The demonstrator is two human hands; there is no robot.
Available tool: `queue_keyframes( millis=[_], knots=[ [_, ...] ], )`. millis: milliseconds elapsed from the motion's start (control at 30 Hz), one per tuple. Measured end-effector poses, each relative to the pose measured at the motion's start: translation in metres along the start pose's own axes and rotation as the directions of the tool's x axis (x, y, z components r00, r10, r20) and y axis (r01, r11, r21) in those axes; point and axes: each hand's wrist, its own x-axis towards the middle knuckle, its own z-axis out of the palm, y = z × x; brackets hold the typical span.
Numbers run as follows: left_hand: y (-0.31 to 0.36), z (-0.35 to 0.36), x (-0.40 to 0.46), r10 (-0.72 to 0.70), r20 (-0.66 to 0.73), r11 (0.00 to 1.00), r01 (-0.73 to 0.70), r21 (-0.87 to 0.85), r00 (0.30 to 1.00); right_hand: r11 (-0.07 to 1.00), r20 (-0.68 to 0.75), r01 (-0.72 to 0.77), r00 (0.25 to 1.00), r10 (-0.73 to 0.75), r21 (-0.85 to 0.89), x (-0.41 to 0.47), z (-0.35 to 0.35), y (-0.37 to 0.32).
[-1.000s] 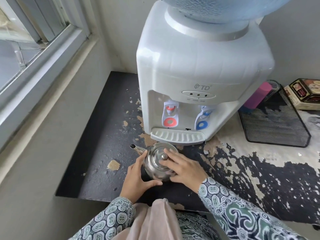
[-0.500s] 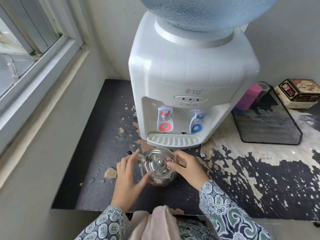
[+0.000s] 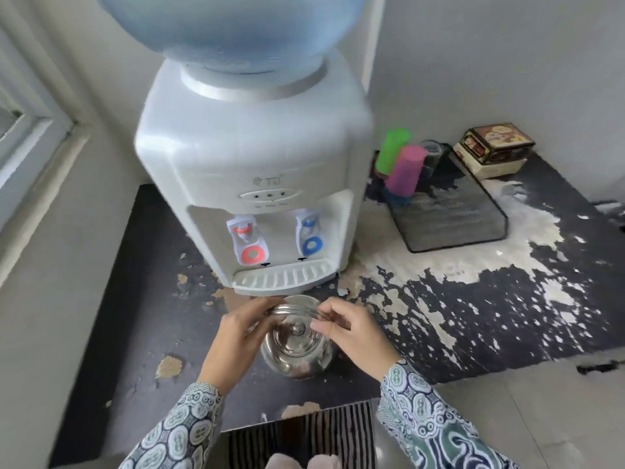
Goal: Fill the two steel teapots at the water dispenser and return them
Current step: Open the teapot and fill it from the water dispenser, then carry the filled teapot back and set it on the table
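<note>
Water bottle [image 3: 233, 32] on the dispenser runs off the top edge. Teapot [image 3: 297, 346] handle is motion-blurred; its spout is hidden behind the left hand [image 3: 236, 333]. Both sleeves leave the bottom edge.

Black mesh metal tray [image 3: 453, 214] on the peeling black-and-white countertop [image 3: 473, 309]. Upturned green plastic cup [image 3: 392, 152] and pink plastic cup [image 3: 406, 169] at the tray's far left corner. Brown printed rectangular tin [image 3: 493, 147] just behind the tray. White-framed window [image 3: 30, 137] far left. Black-and-white striped mat [image 3: 304, 434] below.
</note>
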Motion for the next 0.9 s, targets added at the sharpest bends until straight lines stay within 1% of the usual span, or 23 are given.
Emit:
queue_keyframes(
  millis=[133, 267, 400, 533, 667, 767, 800, 900],
  knots=[
    [0.049, 0.039, -0.002, 0.070, 0.079, 0.997, -0.068, -0.029, 0.994, 1.000, -0.067, 0.006, 0.998, -0.005, 0.005, -0.051, -0.051, -0.004],
    [0.106, 0.096, -0.013, 0.154, 0.195, 0.985, -0.134, -0.110, 0.969, 1.000, -0.192, 0.004, 0.981, -0.004, -0.004, -0.121, -0.111, 0.001],
    [0.172, 0.178, -0.029, 0.280, 0.359, 0.957, -0.228, -0.180, 0.891, 0.999, -0.336, -0.014, 0.942, -0.002, -0.042, -0.217, -0.179, 0.014],
    [0.230, 0.250, -0.045, 0.391, 0.454, 0.920, -0.323, -0.223, 0.800, 0.998, -0.462, -0.054, 0.886, 0.036, -0.027, -0.295, -0.230, 0.027],
    [0.285, 0.327, -0.066, 0.491, 0.546, 0.871, -0.382, -0.309, 0.679, 0.994, -0.622, -0.110, 0.779, 0.080, -0.010, -0.373, -0.276, 0.043],
    [0.324, 0.384, -0.079, 0.551, 0.597, 0.834, -0.401, -0.378, 0.583, 0.990, -0.730, -0.137, 0.674, 0.113, 0.026, -0.426, -0.306, 0.055],
    [0.337, 0.408, -0.082, 0.567, 0.622, 0.823, -0.402, -0.401, 0.540, 0.989, -0.769, -0.146, 0.629, 0.116, 0.030, -0.445, -0.318, 0.060],
    [0.372, 0.467, -0.089, 0.601, 0.666, 0.796, -0.412, -0.444, 0.442, 0.982, -0.850, -0.184, 0.509, 0.139, 0.050, -0.487, -0.346, 0.074]
  ],
)
